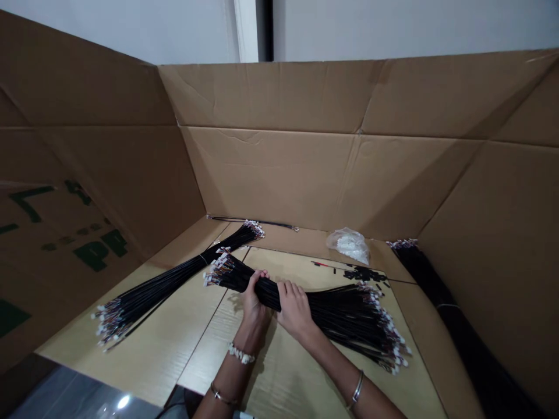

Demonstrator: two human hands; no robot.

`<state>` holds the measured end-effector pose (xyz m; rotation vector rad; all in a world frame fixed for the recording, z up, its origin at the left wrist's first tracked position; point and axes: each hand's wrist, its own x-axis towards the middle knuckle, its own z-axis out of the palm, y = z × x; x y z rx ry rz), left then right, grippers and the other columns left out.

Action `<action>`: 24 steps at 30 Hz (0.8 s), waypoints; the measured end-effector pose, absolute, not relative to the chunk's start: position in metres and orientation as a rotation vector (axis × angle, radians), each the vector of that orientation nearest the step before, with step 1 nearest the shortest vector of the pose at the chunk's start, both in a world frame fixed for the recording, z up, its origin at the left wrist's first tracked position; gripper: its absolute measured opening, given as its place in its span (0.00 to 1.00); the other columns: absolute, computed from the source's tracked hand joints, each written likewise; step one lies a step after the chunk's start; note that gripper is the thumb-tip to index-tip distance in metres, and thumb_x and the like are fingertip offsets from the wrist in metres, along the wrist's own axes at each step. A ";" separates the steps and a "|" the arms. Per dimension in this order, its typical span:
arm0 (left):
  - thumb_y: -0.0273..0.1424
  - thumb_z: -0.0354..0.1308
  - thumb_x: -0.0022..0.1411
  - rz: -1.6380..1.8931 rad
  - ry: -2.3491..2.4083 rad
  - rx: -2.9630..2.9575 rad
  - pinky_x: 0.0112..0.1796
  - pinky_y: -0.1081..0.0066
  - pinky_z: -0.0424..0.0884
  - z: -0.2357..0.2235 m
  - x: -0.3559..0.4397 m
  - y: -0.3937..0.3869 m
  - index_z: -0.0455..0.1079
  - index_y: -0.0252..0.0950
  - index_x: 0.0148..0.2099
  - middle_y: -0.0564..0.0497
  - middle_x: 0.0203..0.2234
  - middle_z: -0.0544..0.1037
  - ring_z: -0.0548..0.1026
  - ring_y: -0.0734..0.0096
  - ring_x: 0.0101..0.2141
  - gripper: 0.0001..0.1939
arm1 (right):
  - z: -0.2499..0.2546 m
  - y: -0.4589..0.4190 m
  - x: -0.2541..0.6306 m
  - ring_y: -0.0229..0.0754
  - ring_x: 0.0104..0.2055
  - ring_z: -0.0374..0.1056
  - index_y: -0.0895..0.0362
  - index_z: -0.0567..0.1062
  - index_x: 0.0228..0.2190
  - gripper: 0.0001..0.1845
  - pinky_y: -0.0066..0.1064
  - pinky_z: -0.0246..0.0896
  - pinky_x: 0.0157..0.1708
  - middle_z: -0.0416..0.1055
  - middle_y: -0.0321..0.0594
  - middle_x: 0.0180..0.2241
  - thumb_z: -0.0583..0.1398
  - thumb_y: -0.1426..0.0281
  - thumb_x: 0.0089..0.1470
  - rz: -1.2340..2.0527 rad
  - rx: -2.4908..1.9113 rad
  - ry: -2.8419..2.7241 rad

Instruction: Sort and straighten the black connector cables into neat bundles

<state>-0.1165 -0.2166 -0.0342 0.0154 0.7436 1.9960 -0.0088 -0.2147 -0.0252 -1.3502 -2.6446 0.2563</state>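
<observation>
A thick bundle of black wires (pixel 336 314) with small white connectors at both ends lies across the light wooden table (pixel 174 343). My left hand (pixel 254 302) and my right hand (pixel 294 308) sit side by side, both with fingers wrapped over the bundle near its left half. A second tied bundle of black wires (pixel 174 279) lies to the left, running diagonally from the back centre toward the near left.
Tall cardboard walls (pixel 279 174) surround the table on three sides. A small clear bag of white parts (pixel 349 244) and a pile of small black pieces (pixel 364 273) lie at the back. Another black wire bundle (pixel 441 302) runs along the right wall. A single wire (pixel 253 222) lies at the back.
</observation>
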 end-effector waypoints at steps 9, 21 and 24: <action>0.18 0.63 0.53 1.760 0.939 -0.083 0.34 0.75 0.74 -0.050 -0.132 -0.274 0.73 0.35 0.30 0.52 0.26 0.80 0.78 0.72 0.28 0.07 | -0.030 -0.224 -0.008 0.52 0.49 0.68 0.62 0.65 0.54 0.33 0.38 0.60 0.46 0.70 0.55 0.50 0.58 0.78 0.42 0.384 -1.190 -2.849; 0.25 0.71 0.43 1.243 1.295 1.054 0.32 0.72 0.72 0.016 -0.218 -0.322 0.79 0.39 0.34 0.46 0.30 0.81 0.78 0.61 0.33 0.12 | -0.036 -0.239 -0.021 0.52 0.50 0.68 0.61 0.68 0.52 0.32 0.38 0.60 0.47 0.72 0.52 0.49 0.59 0.79 0.41 0.482 -1.186 -2.846; 0.25 0.71 0.40 1.330 1.534 1.237 0.30 0.74 0.70 0.022 -0.241 -0.280 0.78 0.39 0.28 0.46 0.26 0.80 0.76 0.61 0.30 0.09 | -0.041 -0.242 -0.025 0.52 0.51 0.67 0.61 0.70 0.51 0.31 0.38 0.58 0.51 0.71 0.53 0.50 0.59 0.79 0.41 0.470 -1.196 -2.825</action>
